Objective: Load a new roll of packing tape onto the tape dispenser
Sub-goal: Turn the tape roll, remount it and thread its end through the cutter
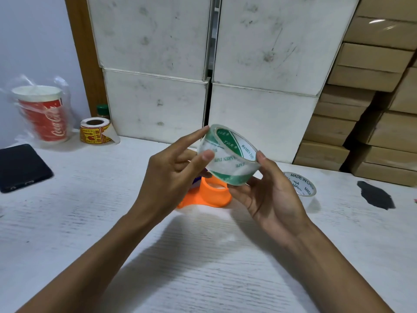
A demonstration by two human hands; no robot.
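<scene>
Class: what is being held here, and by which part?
The clear tape roll, gripped on its outer rim between the left hand and right hand, above the orange dispenser.

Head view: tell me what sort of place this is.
Probably a packing or shipping workspace. Stacked brown cartons and white boxes line the back of the table, and a yellow label roll sits there while both hands hold a tape roll.

Table (112, 233) front: open, free for hands. Rear: blocked by white boxes (158, 105) & brown cartons (361, 132). L side obstacles: phone (20, 167), cup (45, 114), label roll (94, 131). Ctr: orange dispenser (214, 195). R: spare tape roll (302, 184), black patch (375, 195).
</scene>
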